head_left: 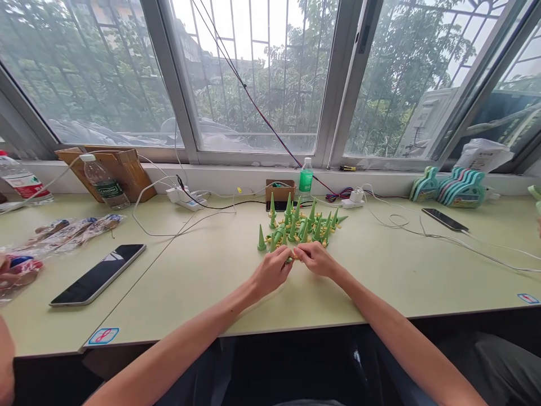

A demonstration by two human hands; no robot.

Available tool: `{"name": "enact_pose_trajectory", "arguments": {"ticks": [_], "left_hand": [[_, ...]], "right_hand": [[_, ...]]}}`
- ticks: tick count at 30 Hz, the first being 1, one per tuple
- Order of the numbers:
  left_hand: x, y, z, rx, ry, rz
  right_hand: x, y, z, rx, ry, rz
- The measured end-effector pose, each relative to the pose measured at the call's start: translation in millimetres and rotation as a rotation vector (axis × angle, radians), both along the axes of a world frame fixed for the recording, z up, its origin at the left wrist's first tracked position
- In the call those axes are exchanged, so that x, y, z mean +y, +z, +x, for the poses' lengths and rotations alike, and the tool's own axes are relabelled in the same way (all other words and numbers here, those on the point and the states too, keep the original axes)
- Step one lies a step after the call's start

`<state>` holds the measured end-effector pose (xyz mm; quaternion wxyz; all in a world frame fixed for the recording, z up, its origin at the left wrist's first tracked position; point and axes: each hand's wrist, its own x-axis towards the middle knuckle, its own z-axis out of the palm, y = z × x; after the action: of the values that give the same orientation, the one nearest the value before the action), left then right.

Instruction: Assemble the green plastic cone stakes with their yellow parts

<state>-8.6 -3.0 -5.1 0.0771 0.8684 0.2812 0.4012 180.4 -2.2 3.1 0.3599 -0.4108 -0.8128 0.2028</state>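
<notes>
My left hand (274, 269) and my right hand (318, 259) meet at the near edge of a cluster of green cone-shaped pieces (292, 230). Both hands are closed, fingertips pinched together. Between them shows a little of a small green and yellow piece (291, 259), mostly covered by my fingers. Several cones stand upright on round bases, while others lie tipped over, with small yellow parts among them. One upright cone (261, 239) stands at the cluster's left side. What exactly the pinched piece is, I cannot make out.
Behind the cones stand a small cardboard box (280, 192) and a green-labelled bottle (305, 179). Phones (99, 275) (444, 219) lie left and right. White cables (406, 224) cross the table (194, 287). Teal hangers (460, 187) stand far right. Another person's hand (9, 276) holds wrapped items at left.
</notes>
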Motion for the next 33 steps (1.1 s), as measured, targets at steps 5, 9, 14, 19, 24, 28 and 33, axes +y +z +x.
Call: {"name": "enact_pose_trajectory", "arguments": {"ticks": [5, 9, 14, 19, 24, 28, 33], "left_hand": [[-2.2, 7.6, -1.4, -0.076, -0.002, -0.053], [-7.1, 22.1, -3.7, -0.199, -0.018, -0.145], [-4.8, 58.9, -15.0, -0.442, 0.088, -0.190], [27.6, 99.1, -38.4, -0.558, 0.186, -0.262], [76.9, 92.4, -57.8, -0.429, 0.279, -0.476], [101.0, 66.7, -63.7, -0.271, 0.307, -0.641], [110.6, 47.6, -64.5, -0.220, 0.299, -0.743]], "right_hand": [[1.4, -1.1, -4.2, 0.116, -0.016, -0.034], [2.7, -2.5, -6.7, 0.187, -0.068, -0.014], [3.4, -6.9, -7.8, 0.158, -0.115, 0.027], [3.3, -10.7, -11.2, 0.198, -0.159, 0.026], [2.5, -11.1, -14.9, 0.220, -0.194, 0.016], [3.6, -13.7, -16.0, 0.211, -0.189, 0.031], [4.3, -15.4, -15.6, 0.190, -0.191, 0.026]]}}
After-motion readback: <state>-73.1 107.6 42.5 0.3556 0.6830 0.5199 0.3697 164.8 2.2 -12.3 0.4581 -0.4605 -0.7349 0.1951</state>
